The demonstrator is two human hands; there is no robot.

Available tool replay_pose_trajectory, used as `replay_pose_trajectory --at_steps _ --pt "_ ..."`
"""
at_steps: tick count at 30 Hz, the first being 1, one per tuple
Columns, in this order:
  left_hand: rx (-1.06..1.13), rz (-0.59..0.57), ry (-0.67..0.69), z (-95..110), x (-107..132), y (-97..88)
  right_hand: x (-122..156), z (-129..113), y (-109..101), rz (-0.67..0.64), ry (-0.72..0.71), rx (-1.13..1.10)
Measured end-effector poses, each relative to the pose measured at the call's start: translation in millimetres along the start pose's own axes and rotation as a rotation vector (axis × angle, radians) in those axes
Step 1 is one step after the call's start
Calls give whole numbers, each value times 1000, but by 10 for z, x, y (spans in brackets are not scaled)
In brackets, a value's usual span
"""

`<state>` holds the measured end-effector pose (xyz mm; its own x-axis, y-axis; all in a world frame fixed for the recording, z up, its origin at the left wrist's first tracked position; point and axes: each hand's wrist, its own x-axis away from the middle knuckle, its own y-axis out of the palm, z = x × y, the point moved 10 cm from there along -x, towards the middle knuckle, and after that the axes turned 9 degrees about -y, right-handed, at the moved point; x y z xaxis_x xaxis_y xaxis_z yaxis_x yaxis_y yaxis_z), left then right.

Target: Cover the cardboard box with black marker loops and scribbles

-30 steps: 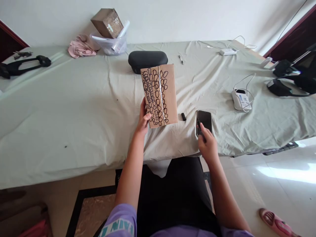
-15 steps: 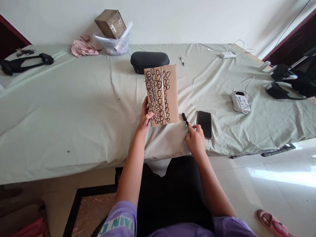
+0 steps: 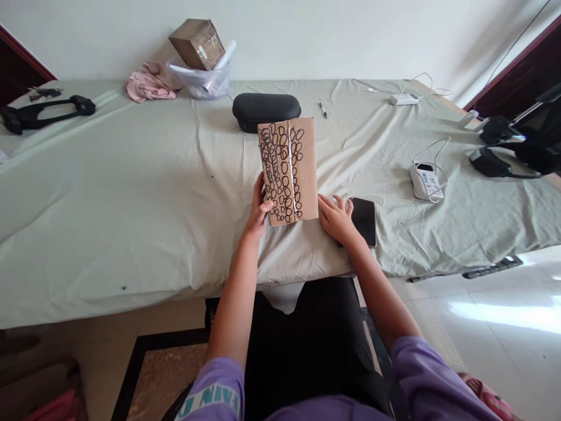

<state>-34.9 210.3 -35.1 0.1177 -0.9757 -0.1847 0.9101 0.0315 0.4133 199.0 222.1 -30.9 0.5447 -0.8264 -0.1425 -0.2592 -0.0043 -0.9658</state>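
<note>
A brown cardboard box (image 3: 289, 169) covered with black marker loops lies on the green-sheeted table (image 3: 131, 175), near its front edge. My left hand (image 3: 258, 210) grips the box's lower left corner, thumb on top. My right hand (image 3: 335, 219) lies flat on the sheet just right of the box, fingers spread, with its outer edge over the near corner of a black phone (image 3: 366, 216). The small black cap and the marker are out of sight; they may be under that hand.
Behind the box sits a black oval case (image 3: 266, 108), with a pen (image 3: 322, 109) beyond it. A white charger with cable (image 3: 424, 180) lies to the right, black devices (image 3: 517, 146) at far right. At the back stand a plastic tub (image 3: 201, 79), a small carton (image 3: 197, 42) and pink cloth (image 3: 149, 88).
My right hand left the phone, moved left to the black cap with a marker pinched, and now lies flat and spread beside the box. My left hand has kept its grip.
</note>
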Motion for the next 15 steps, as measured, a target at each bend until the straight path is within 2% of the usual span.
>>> replay_pose_trajectory --at_steps 3,8,15 --pt "12 -6 -7 -2 1 6 -54 14 58 5 -3 -11" --pt "15 -38 12 7 -14 17 -13 143 45 77 195 53" --pt "-26 -78 22 -46 -29 -4 -17 179 -97 190 221 35"
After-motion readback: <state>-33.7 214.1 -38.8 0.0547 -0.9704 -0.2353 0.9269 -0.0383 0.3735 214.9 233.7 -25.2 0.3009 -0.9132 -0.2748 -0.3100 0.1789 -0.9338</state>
